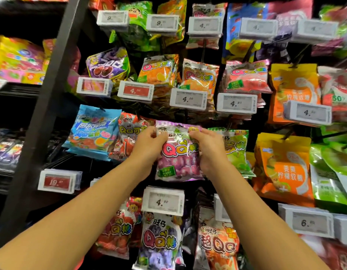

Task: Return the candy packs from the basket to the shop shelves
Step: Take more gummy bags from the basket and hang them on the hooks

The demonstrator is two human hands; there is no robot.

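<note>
Two hands held one purple candy pack (pixel 178 152) up against the hanging display: the left hand (pixel 149 143) pinched its upper left corner, the right hand (pixel 207 149) gripped its right edge. It sat between one red pack (pixel 127 137) and one green pack (pixel 237 151), above a price tag (pixel 162 201).

- A shop's sweets aisle: rows of candy packs (pixel 159 72) hang on a dark display rack (pixel 49 98).
- Electronic price tags (pixel 188 99) sit before each row, showing prices such as 4.20.
</note>
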